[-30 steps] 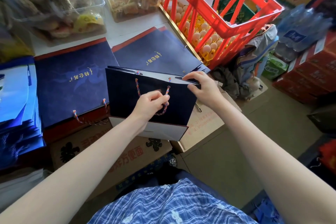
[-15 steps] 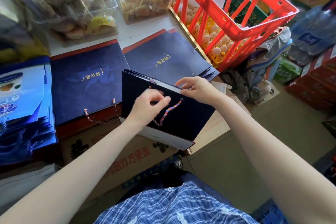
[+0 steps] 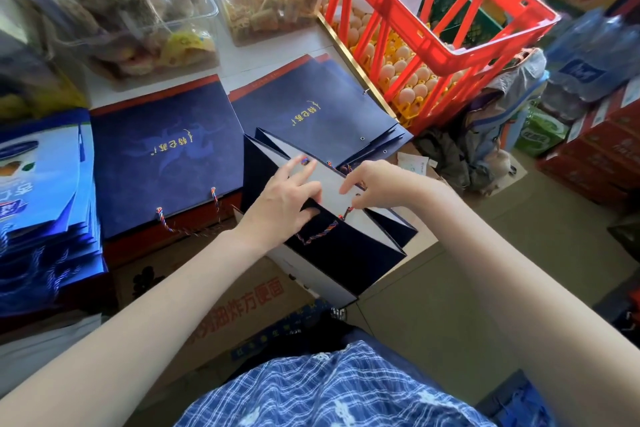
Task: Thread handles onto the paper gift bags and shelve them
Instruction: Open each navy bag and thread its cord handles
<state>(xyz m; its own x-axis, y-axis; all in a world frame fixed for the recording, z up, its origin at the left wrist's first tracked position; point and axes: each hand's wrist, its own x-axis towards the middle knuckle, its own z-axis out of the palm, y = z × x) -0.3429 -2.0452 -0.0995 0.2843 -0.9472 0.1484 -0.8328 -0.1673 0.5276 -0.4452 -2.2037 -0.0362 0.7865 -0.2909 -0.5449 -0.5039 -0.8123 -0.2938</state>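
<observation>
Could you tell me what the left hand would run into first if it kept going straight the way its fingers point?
Probably the far wall of the open navy gift bag: the left hand rests on the near rim with fingers reaching up and away across the mouth. Beyond lies the stack of flat navy bags, though depth is unclear.

From my remote seat I see both forearms bare from the lower corners of the frame up to the centre, no sleeves, watch, bracelet or rings showing on the left hand (image 3: 284, 199) or the right hand (image 3: 379, 187). At the bottom centre sits a blue and white plaid garment (image 3: 332, 388), with a small white tie at its top edge.
</observation>
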